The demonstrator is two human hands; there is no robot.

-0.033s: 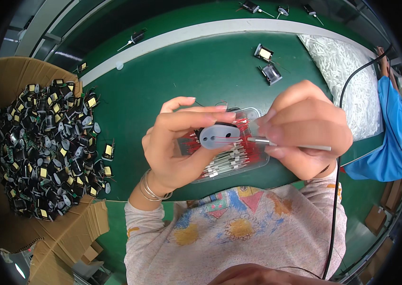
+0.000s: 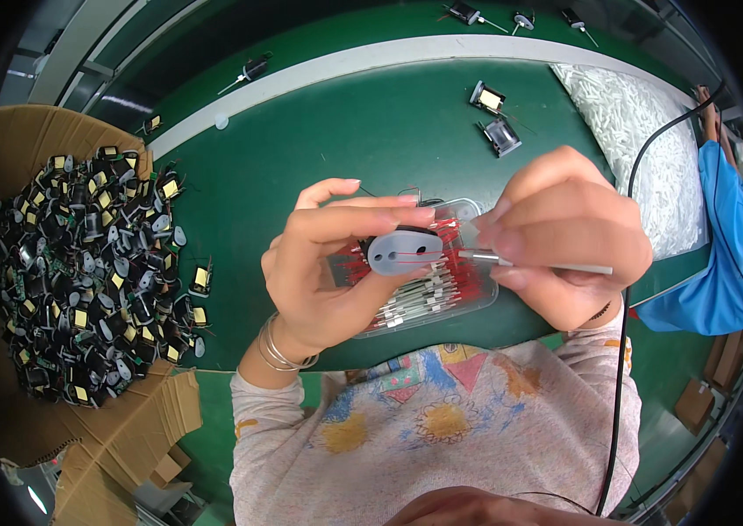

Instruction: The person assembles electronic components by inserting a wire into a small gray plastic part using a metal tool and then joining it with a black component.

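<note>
Sits close against a green bench [image 2: 345, 123]. Has at the left a cardboard box [image 2: 21, 127], heaped with black-and-grey units [image 2: 82, 280], many bearing pale yellow pads. Has at the right a clear bag of white tubular pieces [image 2: 652, 175], with a blue cloth [image 2: 705, 245] hanging just beside. Leans over a clear plastic tray [image 2: 424, 322] of red-and-white leads [image 2: 420, 298], lying beneath and between both hands.

Curls the left hand [image 2: 319, 263] around an oval-faced piece [image 2: 405, 252], pinching with thumb below and fingers above. Carries that piece over the tray, off the bench, just right of the left palm, grey oval face and small holes turned up, black body mostly hidden behind. Pinches with the right hand [image 2: 578, 237], thumb against bunched fingers, a slim pale rod [image 2: 484, 257], metallic-looking end pointing left toward the oval face, near but apart. Shows fine red wire [image 2: 428, 255] running from the oval face toward the rod's end; perhaps joined there, though too thin to tell.
</note>
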